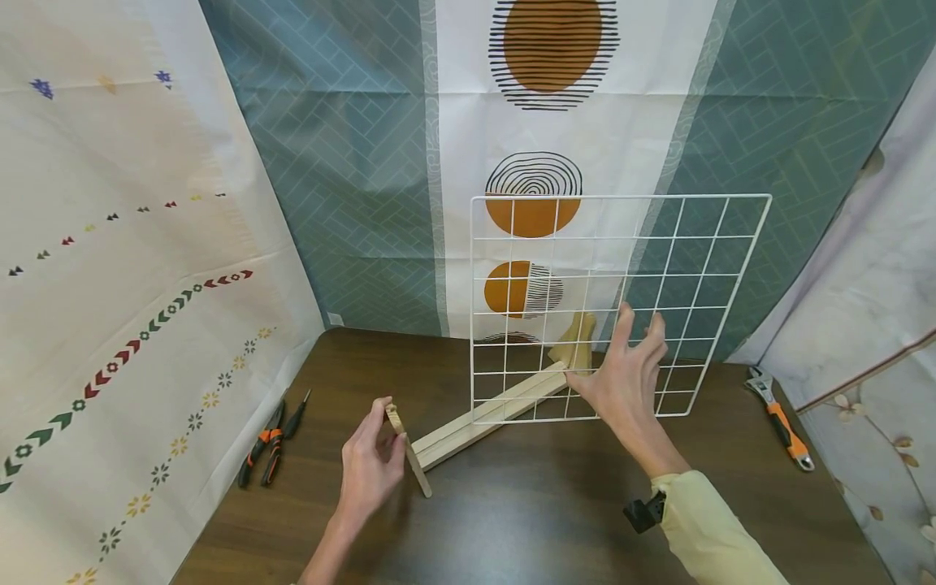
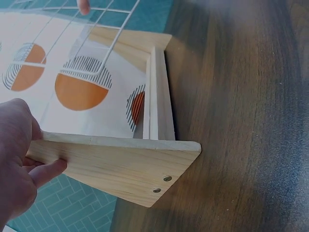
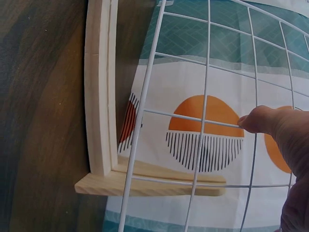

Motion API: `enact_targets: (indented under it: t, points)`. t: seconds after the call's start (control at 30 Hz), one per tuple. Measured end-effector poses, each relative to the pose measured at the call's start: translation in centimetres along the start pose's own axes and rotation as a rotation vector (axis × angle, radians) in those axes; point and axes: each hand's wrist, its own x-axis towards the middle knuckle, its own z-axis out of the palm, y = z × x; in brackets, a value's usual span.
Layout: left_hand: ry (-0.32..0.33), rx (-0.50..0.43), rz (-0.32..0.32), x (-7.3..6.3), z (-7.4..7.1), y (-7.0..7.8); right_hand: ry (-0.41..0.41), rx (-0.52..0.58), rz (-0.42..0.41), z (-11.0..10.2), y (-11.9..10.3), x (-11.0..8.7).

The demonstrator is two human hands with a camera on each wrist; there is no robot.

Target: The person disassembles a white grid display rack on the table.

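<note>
A wooden stand lies on the table, its pale crossbar (image 1: 490,416) joining two end boards. My left hand (image 1: 369,463) pinches the upper end of the near left board (image 1: 411,455), thumb and fingers on either side. Two screw heads (image 2: 167,178) show on that board's outer face in the left wrist view. The far right board (image 1: 581,341) stands behind a white wire grid panel (image 1: 621,196). My right hand (image 1: 625,374) holds this grid upright over the stand, thumb (image 3: 263,120) against a wire in the right wrist view. Its other fingers are mostly hidden there.
Pliers (image 1: 272,451) and a screwdriver (image 1: 296,416) lie at the table's left edge. An orange-handled adjustable wrench (image 1: 782,422) lies near the right edge. Patterned cloth hangs behind the brown table (image 1: 526,520) and along both sides.
</note>
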Motion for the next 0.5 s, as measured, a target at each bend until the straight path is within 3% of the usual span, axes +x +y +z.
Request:
enact_targets:
  t: [0.2, 0.5]
  points:
    - [0.026, 0.019, 0.014, -0.34, -0.1, 0.09, -0.019, 0.003, 0.008, 0.09, 0.15, -0.27]
    - [0.051, 0.026, -0.02, -0.86, -0.25, 0.67, -0.055, -0.001, 0.037, 0.06, 0.29, -0.74]
